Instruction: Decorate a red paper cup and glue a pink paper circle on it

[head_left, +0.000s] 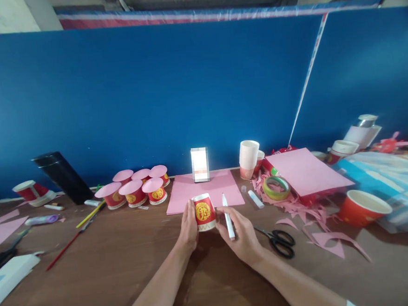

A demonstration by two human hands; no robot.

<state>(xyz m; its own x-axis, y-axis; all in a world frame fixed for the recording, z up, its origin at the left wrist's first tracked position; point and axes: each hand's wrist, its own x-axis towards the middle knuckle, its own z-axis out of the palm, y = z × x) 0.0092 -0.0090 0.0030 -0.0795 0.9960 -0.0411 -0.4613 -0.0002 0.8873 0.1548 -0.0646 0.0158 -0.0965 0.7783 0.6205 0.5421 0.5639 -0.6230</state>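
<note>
My left hand (189, 228) grips the side of a red paper cup (204, 212) with a gold emblem, standing upside down on the brown table at the near edge of a pink paper sheet (206, 188). My right hand (240, 234) is closed around a white glue stick or marker (228, 216), its tip pointing up and away, just right of the cup. The fingers of my right hand also touch the cup's lower rim.
Several upside-down red cups with pink paper discs (133, 188) stand at the back left. Black scissors (279, 241), a tape roll (276, 187), a stack of pink paper (306, 171), pink scraps, a white cup stack (248, 159) and an open red cup (363, 206) lie to the right. Pencils (89, 216) lie left.
</note>
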